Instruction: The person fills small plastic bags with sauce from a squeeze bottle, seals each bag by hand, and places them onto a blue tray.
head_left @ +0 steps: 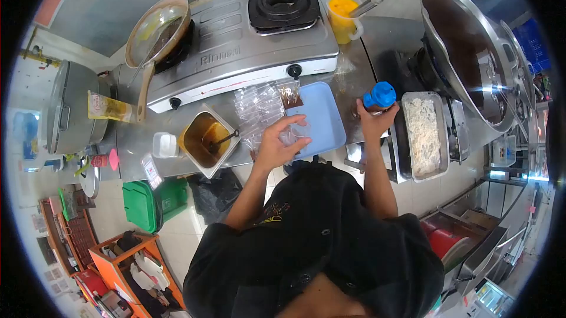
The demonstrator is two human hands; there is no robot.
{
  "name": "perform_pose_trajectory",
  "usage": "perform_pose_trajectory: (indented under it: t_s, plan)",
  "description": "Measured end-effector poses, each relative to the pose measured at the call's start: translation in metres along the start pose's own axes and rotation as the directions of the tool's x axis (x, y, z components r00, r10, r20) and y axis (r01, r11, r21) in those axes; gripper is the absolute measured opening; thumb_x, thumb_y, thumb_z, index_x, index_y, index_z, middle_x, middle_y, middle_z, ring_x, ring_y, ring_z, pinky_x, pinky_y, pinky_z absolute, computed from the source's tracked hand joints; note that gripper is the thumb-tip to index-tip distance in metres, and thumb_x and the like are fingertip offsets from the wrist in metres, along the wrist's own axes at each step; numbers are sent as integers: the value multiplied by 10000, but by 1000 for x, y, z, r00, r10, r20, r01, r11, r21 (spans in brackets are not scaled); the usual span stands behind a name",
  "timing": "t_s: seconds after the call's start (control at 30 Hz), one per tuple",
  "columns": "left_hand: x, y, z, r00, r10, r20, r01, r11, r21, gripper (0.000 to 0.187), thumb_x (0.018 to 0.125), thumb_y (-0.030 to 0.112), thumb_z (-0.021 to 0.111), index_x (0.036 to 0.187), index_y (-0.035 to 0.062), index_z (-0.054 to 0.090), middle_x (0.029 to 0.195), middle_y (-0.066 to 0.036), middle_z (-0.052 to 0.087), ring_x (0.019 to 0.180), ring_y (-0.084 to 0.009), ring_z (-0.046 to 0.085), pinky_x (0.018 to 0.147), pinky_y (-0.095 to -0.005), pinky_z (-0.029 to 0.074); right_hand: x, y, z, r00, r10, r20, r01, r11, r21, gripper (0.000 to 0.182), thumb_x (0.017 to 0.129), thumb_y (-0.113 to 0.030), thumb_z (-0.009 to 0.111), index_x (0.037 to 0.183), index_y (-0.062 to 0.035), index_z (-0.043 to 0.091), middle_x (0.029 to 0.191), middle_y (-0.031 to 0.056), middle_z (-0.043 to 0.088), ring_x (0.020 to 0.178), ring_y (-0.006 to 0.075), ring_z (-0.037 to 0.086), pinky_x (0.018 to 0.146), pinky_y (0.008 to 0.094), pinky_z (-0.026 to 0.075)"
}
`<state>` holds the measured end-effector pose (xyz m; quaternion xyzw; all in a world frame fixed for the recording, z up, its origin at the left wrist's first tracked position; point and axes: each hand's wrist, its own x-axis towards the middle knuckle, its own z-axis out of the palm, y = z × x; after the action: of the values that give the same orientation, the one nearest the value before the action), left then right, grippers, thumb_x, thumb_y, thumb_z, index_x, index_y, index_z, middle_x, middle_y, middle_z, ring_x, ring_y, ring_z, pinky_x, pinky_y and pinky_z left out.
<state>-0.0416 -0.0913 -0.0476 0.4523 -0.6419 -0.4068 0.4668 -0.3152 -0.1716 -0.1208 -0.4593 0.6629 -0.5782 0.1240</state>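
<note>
Plainly, "Rinnai" marks the one stove [236,41], with two knobs [294,71]. The right hand [377,120] wraps one blue-capped bottle [379,97] beside one blue tray [328,118]; the left hand [282,146], half open, has clear plastic [293,133] between parted thumb and fingers.

The person wears a black shirt [359,232] with short sleeves [219,250], round buttons [325,232], an open neck [321,279] and little red and yellow marks [275,212]

Kitchen, commercial in look: gas stove [221,52], upper centre; large wok [463,41] of dark liquid, upper right; steel counter [132,135]
</note>
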Motion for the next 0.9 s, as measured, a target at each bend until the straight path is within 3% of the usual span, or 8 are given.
perform_pose_trajectory:
  t_s: [0.2, 0.33, 0.37, 0.43, 0.5, 0.7, 0.73, 0.9]
  plan:
    - [-4, -2, 1, 969, -245, -6, 237, 944, -231, 562, 692, -47, 851, 1211, 33, 651, 1078, -102, 717, 940, -144, 672, 837, -301, 555, 37, 31, -53, 769, -116, 629, -98, 951, 295, 636, 720, -40, 738, 1292, -13, 463, 1134, 105, 584, 1060, 204, 574, 936, 349, 461]
    - [-4, -11, 2, 964, -265, -2, 252, 919, -304, 519, 715, -84, 822, 1195, 8, 646, 1085, -130, 713, 909, -152, 685, 771, -306, 578, 0, 73, -60, 976, 208, 58, -213, 972, 98, 438, 834, 1, 604, 1258, 16, 498, 1138, 153, 597, 1063, 227, 589, 881, 342, 488]
    - [-4, -14, 3, 973, -229, -16, 214, 929, -301, 499, 731, -93, 807, 1192, 3, 645, 1092, -138, 712, 915, -158, 687, 761, -308, 583, -13, 50, -66, 849, 499, 174, -528, 790, 312, 334, 911, -145, 604, 1197, 13, 537, 1112, 169, 602, 1104, 279, 598, 894, 347, 497]
    - [0, -9, 5, 957, -289, -32, 263, 907, -329, 473, 753, -59, 809, 1191, 5, 643, 1103, -126, 715, 897, -135, 687, 700, -277, 581, -28, 12, -65, 427, 258, 867, -835, -255, 487, 376, 957, -284, 570, 1171, 25, 544, 1092, 198, 606, 1140, 328, 588, 955, 408, 502]
    - [-3, -3, 8, 933, -359, -20, 329, 875, -355, 449, 774, -24, 811, 1189, 7, 642, 1114, -114, 717, 879, -113, 687, 639, -247, 579, -30, -42, -40, 203, 381, 902, -509, -746, 430, 567, 893, -367, 667, 1258, 56, 570, 1325, 274, 550, 1227, 425, 526, 1001, 515, 476]
    - [6, 5, 11, 957, -280, -75, 256, 939, -228, 412, 775, 7, 818, 1158, 9, 665, 1109, -90, 719, 971, -136, 671, 865, -278, 535, 10, 0, 17, 422, 457, 783, -85, -840, 536, 473, 826, -326, 672, 1129, 20, 562, 1148, 213, 552, 1232, 413, 470, 1002, 548, 494]
    - [8, 9, 9, 976, -202, -79, 192, 974, -119, 402, 770, 17, 826, 1141, 7, 674, 1097, -84, 723, 976, -134, 669, 869, -278, 533, 16, -12, 9, 285, 355, 890, -23, -926, 377, 510, 749, -299, 715, 1112, 20, 552, 1081, 201, 547, 1148, 400, 500, 995, 534, 500]
    - [5, 10, 13, 991, -67, -115, 66, 998, -10, 393, 746, 50, 853, 1107, 12, 700, 1061, -80, 738, 980, -134, 673, 881, -287, 531, 4, -21, 11, 296, 363, 883, -310, -838, 449, 549, 736, -331, 757, 1117, 13, 562, 1129, 208, 549, 1098, 373, 542, 979, 498, 508]
